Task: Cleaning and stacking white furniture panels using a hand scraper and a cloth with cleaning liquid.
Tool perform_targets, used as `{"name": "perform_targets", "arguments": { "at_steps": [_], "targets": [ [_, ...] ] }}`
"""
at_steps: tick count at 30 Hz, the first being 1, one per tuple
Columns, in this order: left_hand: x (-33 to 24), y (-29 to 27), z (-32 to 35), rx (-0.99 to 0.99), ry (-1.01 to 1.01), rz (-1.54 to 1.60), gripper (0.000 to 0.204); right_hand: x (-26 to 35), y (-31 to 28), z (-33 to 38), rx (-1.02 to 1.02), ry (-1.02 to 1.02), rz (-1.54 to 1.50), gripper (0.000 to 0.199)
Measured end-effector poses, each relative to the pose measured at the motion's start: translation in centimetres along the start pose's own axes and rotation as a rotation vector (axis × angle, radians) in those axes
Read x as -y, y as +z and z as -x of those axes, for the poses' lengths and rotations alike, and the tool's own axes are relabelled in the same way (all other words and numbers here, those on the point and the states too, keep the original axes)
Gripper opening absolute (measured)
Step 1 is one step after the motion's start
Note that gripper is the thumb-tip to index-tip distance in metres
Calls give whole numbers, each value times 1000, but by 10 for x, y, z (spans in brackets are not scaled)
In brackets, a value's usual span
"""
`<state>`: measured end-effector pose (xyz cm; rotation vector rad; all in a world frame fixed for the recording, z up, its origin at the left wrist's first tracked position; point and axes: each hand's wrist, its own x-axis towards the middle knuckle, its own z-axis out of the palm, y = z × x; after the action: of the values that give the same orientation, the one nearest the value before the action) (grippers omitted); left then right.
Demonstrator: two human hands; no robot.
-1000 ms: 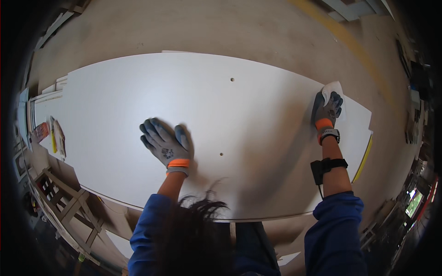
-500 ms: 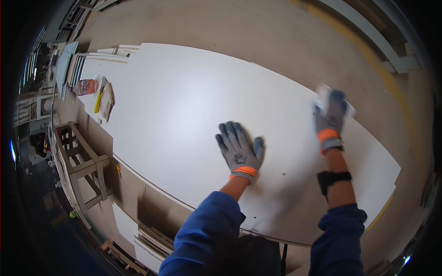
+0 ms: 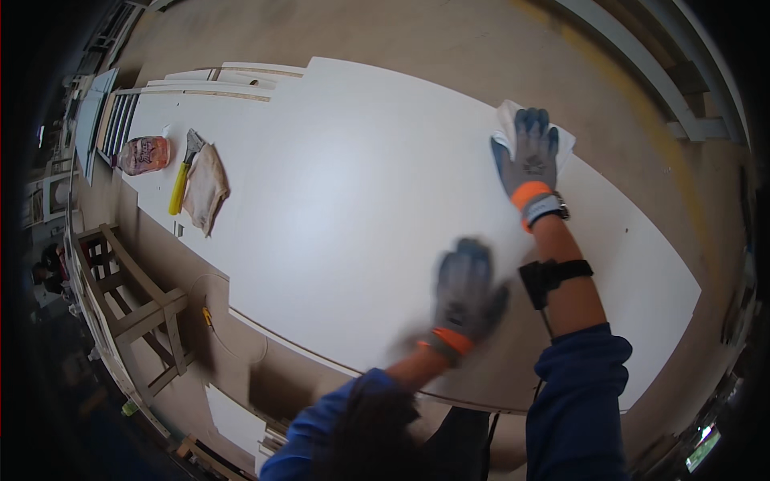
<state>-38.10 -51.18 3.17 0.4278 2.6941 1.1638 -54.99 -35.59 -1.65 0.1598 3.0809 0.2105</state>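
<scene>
A large white panel (image 3: 353, 208) lies flat in front of me. My right hand (image 3: 533, 156), in a grey and blue glove with an orange cuff, presses a white cloth (image 3: 507, 120) against the panel near its far edge. The fingers lie over the cloth, whose edges stick out on both sides of the hand. In a matching glove, my left hand (image 3: 468, 293) is over the panel's near half, blurred by motion. Its fingers are stretched out, the thumb stands apart, and nothing is in it. Whether it touches the panel I cannot tell.
At the panel's left end are a bottle of pinkish liquid (image 3: 146, 155), a yellow-handled scraper-like tool (image 3: 180, 186) and a beige folded cloth (image 3: 207, 188). White boards (image 3: 208, 92) lie beyond them. A wooden trestle (image 3: 140, 309) stands at left; metal beams (image 3: 642, 72) run along the far right.
My right hand has moved the white cloth left and away from me along the far edge. My left hand has shifted right and nearer. The view has shifted too.
</scene>
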Motion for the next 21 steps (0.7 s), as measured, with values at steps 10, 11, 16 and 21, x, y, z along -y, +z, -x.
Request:
{"name": "perform_targets", "arguments": {
  "at_steps": [10, 11, 16, 21],
  "targets": [
    [251, -214, -33, -288, -331, -775, 85, -75, 32, 29, 108, 703, 25, 66],
    [251, -217, -31, -272, -332, -777, 86, -45, 26, 13, 99, 713, 22, 66],
    [254, -223, -30, -240, -311, -783, 89, 159, -22, -85, -170, 74, -67, 59],
    [249, -212, -40, -260, -286, -700, 88, 299, -47, -145, -126, -200, -172, 70]
  ]
}}
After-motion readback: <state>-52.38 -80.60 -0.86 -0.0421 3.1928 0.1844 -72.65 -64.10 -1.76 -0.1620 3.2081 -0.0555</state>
